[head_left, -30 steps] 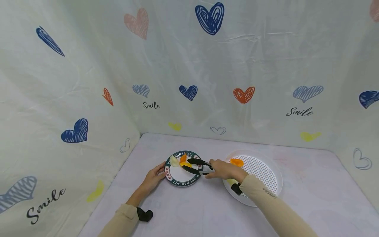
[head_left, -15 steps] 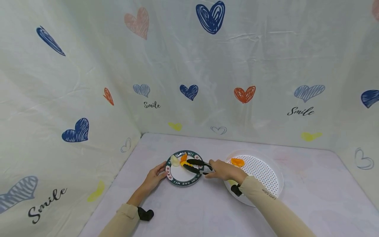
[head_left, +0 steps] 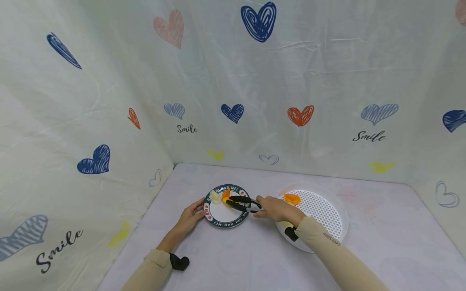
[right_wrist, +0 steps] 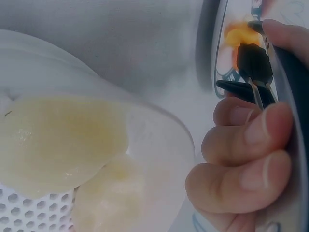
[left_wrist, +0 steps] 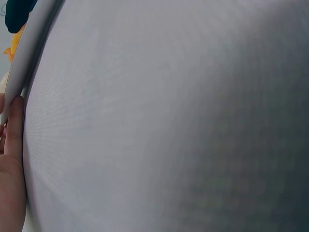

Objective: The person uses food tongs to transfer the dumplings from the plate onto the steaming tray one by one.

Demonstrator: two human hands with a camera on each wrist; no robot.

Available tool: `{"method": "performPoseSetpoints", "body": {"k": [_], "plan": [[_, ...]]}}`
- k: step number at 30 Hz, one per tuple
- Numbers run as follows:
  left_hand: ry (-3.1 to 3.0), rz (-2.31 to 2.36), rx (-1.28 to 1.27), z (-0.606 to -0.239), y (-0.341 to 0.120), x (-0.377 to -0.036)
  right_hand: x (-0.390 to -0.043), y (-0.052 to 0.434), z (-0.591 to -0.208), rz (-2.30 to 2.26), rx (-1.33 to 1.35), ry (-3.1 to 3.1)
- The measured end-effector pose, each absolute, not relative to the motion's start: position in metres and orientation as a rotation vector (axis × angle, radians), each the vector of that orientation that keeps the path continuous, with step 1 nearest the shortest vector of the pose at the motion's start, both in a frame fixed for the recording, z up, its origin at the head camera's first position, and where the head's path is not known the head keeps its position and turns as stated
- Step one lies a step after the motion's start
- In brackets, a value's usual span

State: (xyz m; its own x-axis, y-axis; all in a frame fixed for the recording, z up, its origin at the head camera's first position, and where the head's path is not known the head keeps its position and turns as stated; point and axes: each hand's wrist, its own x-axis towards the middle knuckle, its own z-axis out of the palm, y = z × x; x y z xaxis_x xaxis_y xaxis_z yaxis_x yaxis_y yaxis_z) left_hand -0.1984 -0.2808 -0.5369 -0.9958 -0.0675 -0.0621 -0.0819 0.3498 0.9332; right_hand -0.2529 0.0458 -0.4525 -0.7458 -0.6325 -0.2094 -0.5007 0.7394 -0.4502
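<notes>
A small white plate with a dark green rim (head_left: 220, 224) sits on the table and carries a pale piece (head_left: 214, 197), an orange piece (head_left: 226, 193) and a yellow piece (head_left: 227, 201). My left hand (head_left: 198, 211) holds the plate's near left rim; its finger (left_wrist: 12, 140) lies along the rim (left_wrist: 26, 58). My right hand (head_left: 260, 207) grips black tongs (head_left: 240, 203), fingers (right_wrist: 241, 159) curled round the handles. The tong tips (right_wrist: 252, 65) lie over the plate, closing around the yellow piece (right_wrist: 237, 36).
A round white perforated tray (head_left: 320, 210) stands to the right of the plate, holding an orange piece (head_left: 292, 198) and pale slices (right_wrist: 58, 140) near my right wrist. Heart-printed cloth walls close in the back and both sides.
The tong tips have drawn closer together around the yellow piece on the plate. Both hands have stayed nearly in place.
</notes>
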Motion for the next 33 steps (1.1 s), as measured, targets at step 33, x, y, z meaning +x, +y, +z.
{"method": "performPoseSetpoints", "body": {"k": [33], "plan": [[2.588,1.747,-0.101,-0.5345,-0.2805,-0.1963,-0.2545,0.0465,-0.4550,-0.444,-0.805,2.610]]}}
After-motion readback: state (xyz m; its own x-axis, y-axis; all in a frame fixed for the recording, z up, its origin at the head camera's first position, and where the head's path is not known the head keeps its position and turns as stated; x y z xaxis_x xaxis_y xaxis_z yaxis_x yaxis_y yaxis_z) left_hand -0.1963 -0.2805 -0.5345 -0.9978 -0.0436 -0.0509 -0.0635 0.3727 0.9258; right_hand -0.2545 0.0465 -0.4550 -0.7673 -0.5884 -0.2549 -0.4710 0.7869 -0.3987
